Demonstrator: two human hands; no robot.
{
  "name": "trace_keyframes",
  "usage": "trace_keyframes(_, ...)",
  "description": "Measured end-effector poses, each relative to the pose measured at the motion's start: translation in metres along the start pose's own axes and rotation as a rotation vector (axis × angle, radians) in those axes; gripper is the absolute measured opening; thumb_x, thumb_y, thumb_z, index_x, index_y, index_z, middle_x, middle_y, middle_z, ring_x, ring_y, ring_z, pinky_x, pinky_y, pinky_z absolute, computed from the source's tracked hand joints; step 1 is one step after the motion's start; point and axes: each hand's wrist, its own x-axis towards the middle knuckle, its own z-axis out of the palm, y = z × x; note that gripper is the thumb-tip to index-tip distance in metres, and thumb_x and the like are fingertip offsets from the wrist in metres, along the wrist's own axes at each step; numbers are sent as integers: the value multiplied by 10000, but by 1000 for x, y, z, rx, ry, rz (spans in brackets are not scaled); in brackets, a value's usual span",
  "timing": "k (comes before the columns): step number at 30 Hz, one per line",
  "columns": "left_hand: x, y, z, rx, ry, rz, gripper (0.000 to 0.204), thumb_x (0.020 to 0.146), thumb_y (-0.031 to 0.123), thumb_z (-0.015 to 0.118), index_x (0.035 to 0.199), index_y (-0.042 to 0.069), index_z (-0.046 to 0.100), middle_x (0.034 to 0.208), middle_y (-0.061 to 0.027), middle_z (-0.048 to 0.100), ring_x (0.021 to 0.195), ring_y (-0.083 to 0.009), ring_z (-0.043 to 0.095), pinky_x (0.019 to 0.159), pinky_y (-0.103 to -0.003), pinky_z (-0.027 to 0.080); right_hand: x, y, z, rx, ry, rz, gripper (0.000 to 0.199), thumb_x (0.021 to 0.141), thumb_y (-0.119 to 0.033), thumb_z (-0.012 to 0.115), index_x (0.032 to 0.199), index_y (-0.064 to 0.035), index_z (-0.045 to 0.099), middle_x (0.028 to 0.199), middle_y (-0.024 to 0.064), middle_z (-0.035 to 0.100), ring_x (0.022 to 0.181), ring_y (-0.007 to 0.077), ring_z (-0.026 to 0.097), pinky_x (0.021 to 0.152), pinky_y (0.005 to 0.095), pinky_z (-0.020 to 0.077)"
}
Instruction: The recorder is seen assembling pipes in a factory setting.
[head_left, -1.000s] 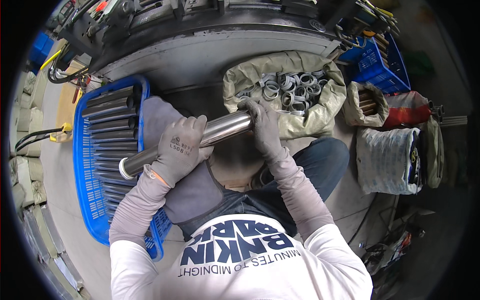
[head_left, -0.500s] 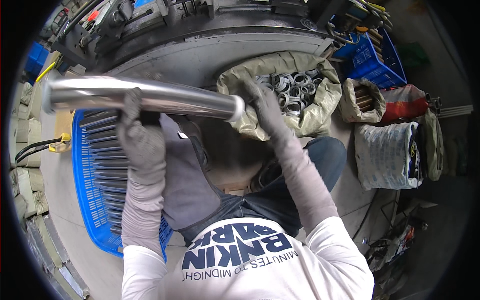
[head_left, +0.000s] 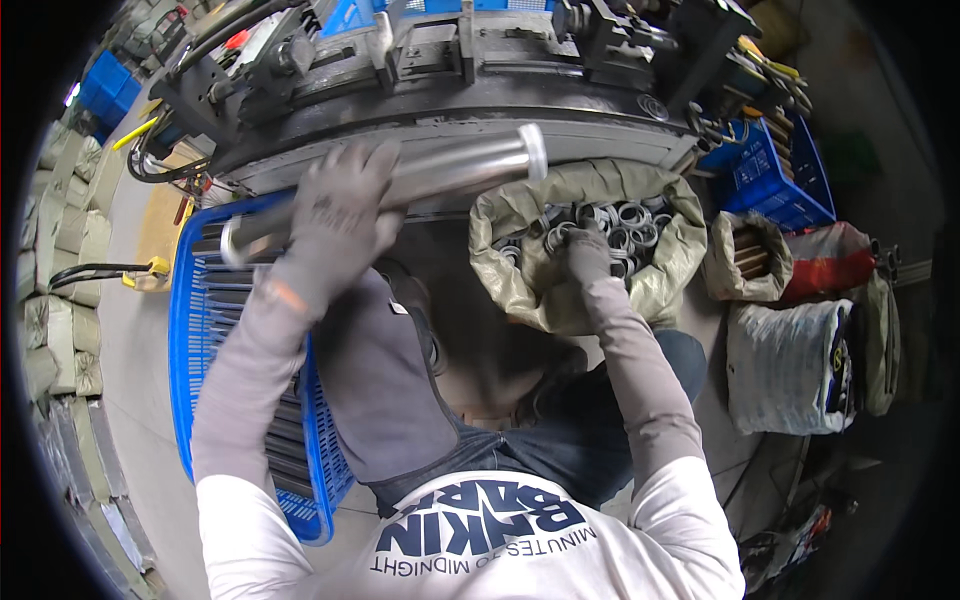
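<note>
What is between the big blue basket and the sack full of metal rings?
In the head view, the person's lap lies between the blue basket and the sack of rings, covered by a grey cloth.

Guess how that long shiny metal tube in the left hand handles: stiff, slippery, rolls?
The long shiny metal tube looks rigid: it spans straight with no sag though the left hand grips it off-centre. Its polished surface is probably slick, and the grey glove likely helps grip. Being round, it would likely roll if set on a flat surface; the ring at one end may limit that.
</note>
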Motion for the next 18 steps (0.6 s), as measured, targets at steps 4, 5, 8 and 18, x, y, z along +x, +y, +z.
trace_keyframes(4,98,-15,28,226,158,-45,480,818,202,806,1249,143,603,1160,-79,693,1144,-281,667,944,-446,541,-59,-14,-80,688,-34,-7,422,857,-196,811,1221,0,726,1155,164,733,1064,271,722,927,385,575)
trace_keyframes(5,128,-20,37,229,173,-51,444,836,185,789,1244,140,619,1144,-80,704,1155,-276,672,948,-450,545,-71,-11,-84,835,-43,12,498,848,-199,814,1291,-6,693,1196,170,736,1076,269,722,941,381,570)
trace_keyframes(8,201,-34,57,264,201,-104,541,817,179,835,1314,143,624,1285,-103,691,1238,-302,659,1032,-453,522,-93,-1,-83,1188,-32,-3,697,846,-102,804,1493,-6,565,1278,144,717,1055,205,706,867,327,580)
trace_keyframes(18,280,-72,108,350,-206,-193,494,859,193,815,1318,132,641,1369,-117,678,1311,-298,642,1109,-441,491,-83,1,-86,1118,-72,-195,673,821,-27,750,1479,-43,614,1401,150,642,1318,269,614,1123,344,476)
